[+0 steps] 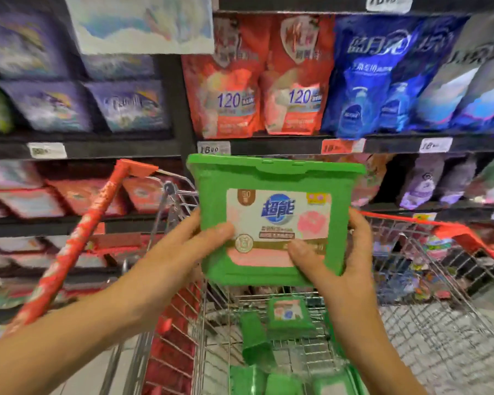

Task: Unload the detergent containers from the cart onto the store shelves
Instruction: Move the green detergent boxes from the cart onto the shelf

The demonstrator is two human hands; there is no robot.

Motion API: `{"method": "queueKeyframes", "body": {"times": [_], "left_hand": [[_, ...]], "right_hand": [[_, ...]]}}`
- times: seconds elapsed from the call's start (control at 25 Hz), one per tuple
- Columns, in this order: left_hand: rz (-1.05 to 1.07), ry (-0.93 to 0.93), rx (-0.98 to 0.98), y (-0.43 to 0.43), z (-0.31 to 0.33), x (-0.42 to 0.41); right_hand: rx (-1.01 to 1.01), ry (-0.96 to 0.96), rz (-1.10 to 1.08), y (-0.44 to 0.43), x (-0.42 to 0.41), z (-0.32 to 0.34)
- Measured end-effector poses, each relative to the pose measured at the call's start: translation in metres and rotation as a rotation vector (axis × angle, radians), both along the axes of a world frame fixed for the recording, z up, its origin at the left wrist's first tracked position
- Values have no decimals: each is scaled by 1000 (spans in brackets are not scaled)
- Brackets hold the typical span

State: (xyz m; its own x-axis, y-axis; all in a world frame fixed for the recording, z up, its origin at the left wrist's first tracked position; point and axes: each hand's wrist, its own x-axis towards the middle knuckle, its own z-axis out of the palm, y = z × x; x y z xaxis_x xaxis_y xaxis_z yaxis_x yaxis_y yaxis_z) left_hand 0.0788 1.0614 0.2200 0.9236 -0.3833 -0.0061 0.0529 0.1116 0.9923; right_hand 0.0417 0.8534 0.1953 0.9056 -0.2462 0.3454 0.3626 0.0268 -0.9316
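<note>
Several green detergent boxes [290,315] lie in the wire cart [445,229], its red handle [76,238] slanting up at the left. Far shelves [283,147] carry red pouches [257,81], blue pouches [382,81] and, left, purple packs [126,106]. Price tags [213,148] on a shelf edge sit just behind the held detergent box [271,178]. It is raised above the cart, label toward the camera, lid uppermost, long axis left to right. Left hand [196,243] and right hand [342,260] clasp its lower corners, thumbs on the label.

Red pouches [257,81] beside blue pouches [377,81], white price tag [213,148] just beneath, pale poster [143,21] upper left
</note>
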Motion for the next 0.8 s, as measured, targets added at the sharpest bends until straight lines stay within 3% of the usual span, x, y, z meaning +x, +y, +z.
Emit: {"method": "queueKeyframes", "body": {"times": [0.28, 0.48, 0.8], "left_hand": [[302, -178, 53, 120, 51, -76], [478, -259, -30, 228, 76, -132], [582, -436, -49, 387, 107, -181]], "right_hand": [[-111, -128, 215, 119, -20, 50], [-104, -231, 346, 240, -48, 77], [-87, -314, 434, 417, -81, 108]]}}
